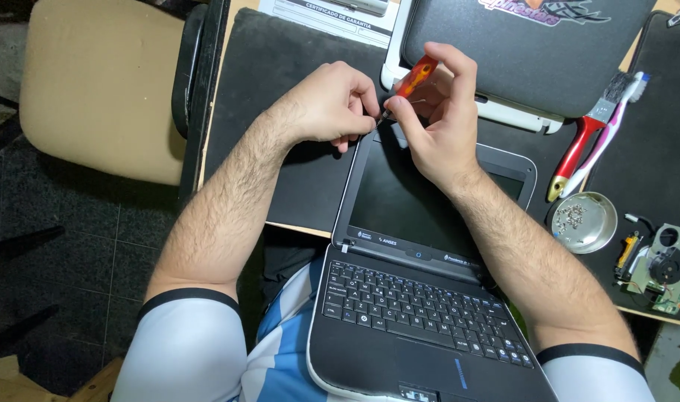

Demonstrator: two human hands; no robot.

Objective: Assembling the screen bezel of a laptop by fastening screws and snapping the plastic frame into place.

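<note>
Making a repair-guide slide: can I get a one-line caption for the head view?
Right hand holds an orange-handled screwdriver at the open laptop bezel's corner, left hand pinching beside its tip.

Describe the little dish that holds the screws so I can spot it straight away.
Start from the open black laptop lying across the person's lap and the desk edge, then look just beyond its screen's right side. There, below the red-handled brush, sits a small round metal dish with a heap of tiny screws. It is the only shiny bowl there.
</note>
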